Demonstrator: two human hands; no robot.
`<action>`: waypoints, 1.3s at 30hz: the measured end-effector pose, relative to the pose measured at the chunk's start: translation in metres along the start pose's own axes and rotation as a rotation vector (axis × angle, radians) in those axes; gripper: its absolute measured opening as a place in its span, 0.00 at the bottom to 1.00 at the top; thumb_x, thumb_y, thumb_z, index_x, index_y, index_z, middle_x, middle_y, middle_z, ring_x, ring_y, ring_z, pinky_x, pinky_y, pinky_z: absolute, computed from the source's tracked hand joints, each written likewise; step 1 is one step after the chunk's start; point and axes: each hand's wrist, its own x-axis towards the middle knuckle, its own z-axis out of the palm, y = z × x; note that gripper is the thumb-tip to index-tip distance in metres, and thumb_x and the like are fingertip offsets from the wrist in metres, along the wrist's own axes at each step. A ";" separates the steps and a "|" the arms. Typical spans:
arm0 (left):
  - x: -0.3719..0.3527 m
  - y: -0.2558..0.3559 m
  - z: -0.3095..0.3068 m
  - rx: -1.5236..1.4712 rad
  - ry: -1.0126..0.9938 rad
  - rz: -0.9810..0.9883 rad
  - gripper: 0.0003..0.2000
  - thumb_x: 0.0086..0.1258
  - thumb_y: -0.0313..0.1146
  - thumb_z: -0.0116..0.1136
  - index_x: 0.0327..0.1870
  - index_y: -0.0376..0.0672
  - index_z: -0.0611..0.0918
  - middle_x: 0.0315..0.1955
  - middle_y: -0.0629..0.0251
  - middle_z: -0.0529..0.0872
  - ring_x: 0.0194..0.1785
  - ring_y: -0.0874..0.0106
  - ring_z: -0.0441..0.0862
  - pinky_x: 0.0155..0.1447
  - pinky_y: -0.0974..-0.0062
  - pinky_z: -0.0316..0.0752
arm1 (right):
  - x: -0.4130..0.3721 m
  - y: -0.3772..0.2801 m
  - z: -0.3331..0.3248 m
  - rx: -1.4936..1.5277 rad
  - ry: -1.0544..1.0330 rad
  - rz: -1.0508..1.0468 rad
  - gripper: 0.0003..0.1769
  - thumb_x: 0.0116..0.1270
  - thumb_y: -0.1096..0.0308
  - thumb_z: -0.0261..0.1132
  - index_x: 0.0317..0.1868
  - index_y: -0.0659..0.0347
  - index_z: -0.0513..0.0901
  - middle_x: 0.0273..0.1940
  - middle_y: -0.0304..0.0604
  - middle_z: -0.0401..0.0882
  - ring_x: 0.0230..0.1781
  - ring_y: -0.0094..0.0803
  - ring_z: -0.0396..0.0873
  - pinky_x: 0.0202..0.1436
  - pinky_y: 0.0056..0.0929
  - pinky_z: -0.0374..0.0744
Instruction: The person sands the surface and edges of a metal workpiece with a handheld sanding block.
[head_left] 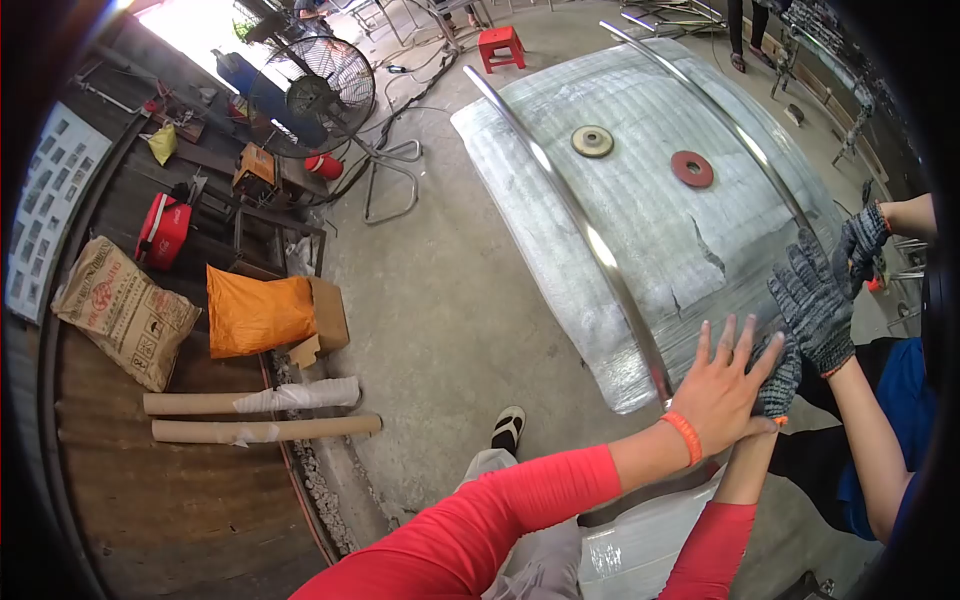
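My left hand [722, 385] is bare, with an orange band at the wrist and its fingers spread. It lies against my right hand [778, 382], which wears a grey knitted glove; the thumb reaches the glove's orange cuff. My left hand covers part of the right, so the right fingers are mostly hidden. Just beyond, a shiny metal tube [570, 205] ends near my left wrist, lying on a film-wrapped stack [620, 240]. Another metal tube [720, 115] lies farther right. Between the tubes are a tan disc [592, 141] and a red disc [692, 169].
At right, a co-worker in blue has gloved hands [815, 305] close to mine. A fan [315, 95], red stool [501, 47] and cables stand behind. Leftward are cardboard tubes [265, 430], an orange bag [258, 312], a paper sack [125, 312] and a red cooler [163, 230].
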 end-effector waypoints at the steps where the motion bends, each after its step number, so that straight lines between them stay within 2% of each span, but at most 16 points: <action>1: -0.003 -0.001 -0.004 -0.007 -0.005 -0.002 0.50 0.56 0.65 0.63 0.79 0.54 0.58 0.74 0.42 0.59 0.77 0.42 0.55 0.77 0.38 0.45 | 0.000 -0.001 -0.005 -0.002 -0.005 -0.008 0.20 0.78 0.61 0.49 0.63 0.64 0.72 0.57 0.44 0.75 0.53 0.36 0.74 0.60 0.32 0.74; 5: -0.025 -0.018 -0.006 0.028 -0.024 0.063 0.45 0.59 0.61 0.63 0.78 0.54 0.61 0.69 0.40 0.66 0.71 0.40 0.64 0.74 0.33 0.47 | 0.003 -0.007 -0.034 0.088 -0.128 -0.092 0.23 0.80 0.61 0.47 0.67 0.64 0.71 0.63 0.45 0.76 0.60 0.35 0.75 0.66 0.30 0.74; 6: -0.030 -0.023 -0.002 0.041 0.015 0.095 0.43 0.60 0.60 0.62 0.76 0.54 0.63 0.68 0.42 0.67 0.72 0.41 0.63 0.74 0.32 0.45 | 0.006 -0.023 -0.017 0.177 0.019 0.038 0.20 0.81 0.64 0.46 0.66 0.64 0.73 0.61 0.42 0.76 0.58 0.32 0.75 0.65 0.29 0.74; 10: -0.050 -0.044 0.008 0.064 0.145 0.178 0.38 0.57 0.48 0.70 0.70 0.47 0.69 0.65 0.49 0.72 0.69 0.48 0.67 0.72 0.38 0.52 | 0.053 -0.015 -0.040 0.204 -0.176 -0.088 0.11 0.79 0.61 0.52 0.45 0.55 0.78 0.37 0.35 0.77 0.36 0.29 0.75 0.39 0.29 0.77; 11: -0.050 -0.052 0.012 0.051 0.207 0.173 0.38 0.56 0.45 0.71 0.68 0.44 0.70 0.65 0.48 0.73 0.67 0.49 0.70 0.70 0.41 0.56 | 0.045 -0.031 0.010 0.249 0.142 -0.058 0.10 0.78 0.61 0.53 0.41 0.54 0.77 0.33 0.35 0.75 0.31 0.30 0.73 0.33 0.30 0.76; 13: -0.071 -0.059 0.001 -0.156 0.238 0.180 0.38 0.52 0.42 0.75 0.65 0.38 0.72 0.55 0.49 0.78 0.55 0.53 0.76 0.63 0.51 0.65 | 0.020 -0.058 0.057 0.071 0.147 -0.022 0.19 0.77 0.58 0.50 0.26 0.55 0.71 0.18 0.40 0.67 0.20 0.37 0.68 0.28 0.37 0.74; 16: -0.056 -0.043 -0.024 -0.184 0.449 0.392 0.40 0.52 0.49 0.75 0.63 0.34 0.73 0.41 0.53 0.78 0.42 0.59 0.75 0.53 0.59 0.68 | 0.023 -0.066 0.069 0.103 0.244 0.015 0.18 0.76 0.62 0.49 0.26 0.56 0.71 0.17 0.41 0.67 0.18 0.38 0.69 0.26 0.39 0.73; 21: -0.015 -0.046 -0.010 0.053 0.368 0.404 0.45 0.55 0.62 0.69 0.65 0.33 0.72 0.35 0.59 0.72 0.35 0.62 0.70 0.48 0.64 0.65 | 0.014 -0.057 0.078 0.172 0.269 -0.015 0.16 0.73 0.64 0.54 0.24 0.56 0.71 0.17 0.39 0.67 0.17 0.37 0.67 0.25 0.39 0.72; 23: -0.004 -0.033 -0.005 0.131 0.387 0.382 0.47 0.56 0.65 0.66 0.67 0.34 0.71 0.35 0.59 0.72 0.36 0.62 0.69 0.47 0.65 0.63 | 0.023 -0.052 0.064 0.059 0.275 -0.036 0.09 0.69 0.64 0.56 0.33 0.58 0.76 0.25 0.44 0.74 0.23 0.38 0.74 0.28 0.40 0.77; 25: 0.007 -0.013 -0.014 0.139 0.278 0.120 0.51 0.54 0.68 0.65 0.72 0.36 0.67 0.37 0.58 0.73 0.39 0.62 0.71 0.47 0.64 0.62 | 0.024 -0.057 0.046 0.070 0.130 0.003 0.09 0.71 0.66 0.55 0.36 0.59 0.78 0.27 0.43 0.75 0.25 0.38 0.75 0.30 0.38 0.77; 29: 0.037 0.011 -0.028 0.181 0.174 -0.041 0.54 0.53 0.70 0.65 0.75 0.37 0.63 0.37 0.58 0.73 0.41 0.61 0.71 0.48 0.63 0.62 | 0.016 -0.050 0.042 0.207 -0.002 0.022 0.17 0.76 0.61 0.52 0.49 0.67 0.79 0.44 0.48 0.83 0.44 0.37 0.80 0.48 0.33 0.79; 30: 0.033 0.010 -0.028 0.214 0.166 -0.014 0.55 0.52 0.71 0.64 0.75 0.37 0.63 0.39 0.57 0.74 0.43 0.60 0.72 0.49 0.62 0.62 | 0.028 -0.037 0.044 -0.229 0.129 -0.239 0.13 0.74 0.63 0.54 0.44 0.64 0.79 0.39 0.47 0.83 0.35 0.35 0.78 0.39 0.34 0.78; 33: 0.002 -0.017 -0.008 0.257 0.212 0.082 0.57 0.51 0.74 0.61 0.75 0.36 0.62 0.45 0.54 0.77 0.48 0.58 0.74 0.53 0.60 0.62 | 0.004 -0.062 0.065 -1.173 0.144 -0.292 0.10 0.75 0.64 0.54 0.42 0.60 0.79 0.35 0.44 0.81 0.28 0.31 0.76 0.32 0.33 0.78; 35: -0.012 -0.038 0.009 0.089 0.390 0.196 0.58 0.52 0.77 0.58 0.74 0.33 0.62 0.52 0.51 0.77 0.53 0.57 0.73 0.56 0.60 0.62 | 0.011 -0.057 0.072 -0.100 0.397 -0.028 0.11 0.75 0.63 0.55 0.43 0.59 0.80 0.35 0.43 0.80 0.30 0.29 0.77 0.33 0.32 0.78; 38: -0.011 -0.023 0.002 0.213 0.325 0.140 0.59 0.53 0.78 0.54 0.74 0.32 0.62 0.54 0.49 0.77 0.56 0.56 0.73 0.59 0.59 0.62 | 0.006 -0.051 0.074 -0.170 0.405 -0.066 0.11 0.76 0.64 0.54 0.45 0.61 0.81 0.38 0.43 0.81 0.36 0.30 0.78 0.41 0.29 0.79; 39: 0.001 -0.018 0.003 0.230 0.306 0.121 0.59 0.54 0.78 0.54 0.74 0.32 0.62 0.55 0.48 0.77 0.56 0.55 0.73 0.60 0.58 0.62 | 0.006 -0.043 0.061 -0.623 0.258 -0.258 0.12 0.76 0.66 0.52 0.47 0.62 0.81 0.40 0.43 0.81 0.38 0.30 0.77 0.43 0.29 0.78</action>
